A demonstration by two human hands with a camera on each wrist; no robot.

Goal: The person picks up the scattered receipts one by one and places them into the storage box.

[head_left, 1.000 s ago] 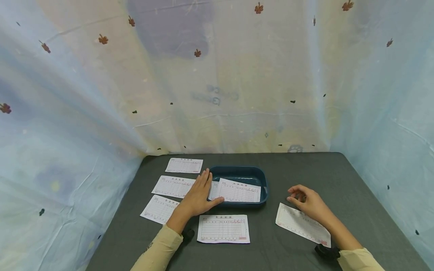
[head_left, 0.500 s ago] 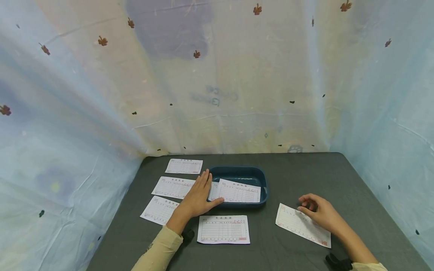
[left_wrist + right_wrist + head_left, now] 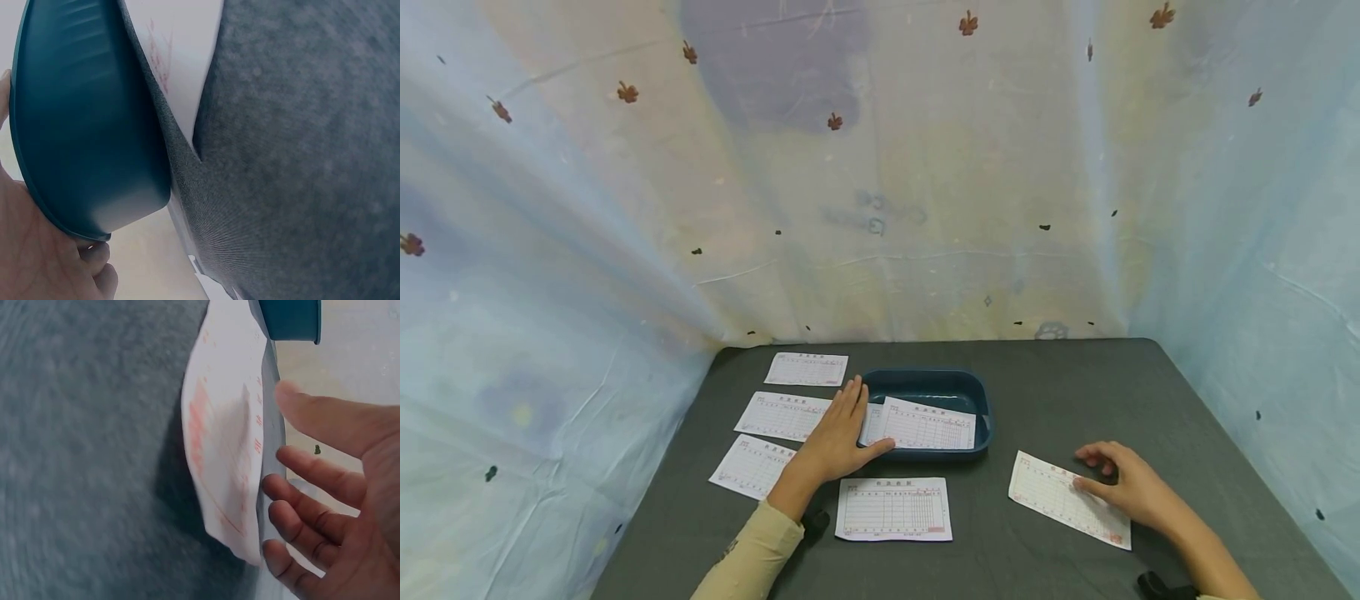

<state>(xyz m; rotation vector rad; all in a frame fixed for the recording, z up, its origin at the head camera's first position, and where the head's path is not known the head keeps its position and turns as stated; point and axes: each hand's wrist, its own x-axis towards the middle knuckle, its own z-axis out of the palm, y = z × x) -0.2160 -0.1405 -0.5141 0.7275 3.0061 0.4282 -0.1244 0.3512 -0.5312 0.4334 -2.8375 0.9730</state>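
Observation:
My left hand (image 3: 831,437) lies along the left rim of a dark blue tray (image 3: 925,380), fingers straight and thumb over the front edge. In the left wrist view that hand (image 3: 40,244) touches the rim of the tray (image 3: 81,125). Printed form slips (image 3: 928,423) lie inside the tray, overlapping, one partly hidden by the hand. On the right, my right hand (image 3: 1135,492) hovers at the upper right edge of a tilted form slip (image 3: 1060,500), fingers loosely bent. The right wrist view has the fingers apart from each other beside the slip (image 3: 222,431), holding nothing.
Three form slips lie left of the tray: a far one (image 3: 807,369), a middle one (image 3: 782,414) and a near one (image 3: 751,467) partly behind the left arm. Another slip (image 3: 893,510) lies in front of the tray. Patterned curtains (image 3: 925,275) stand around the grey table (image 3: 1075,375).
My right hand has moved right and toward me, from the slip's upper left part to its right edge. The left hand, tray and slips keep their places.

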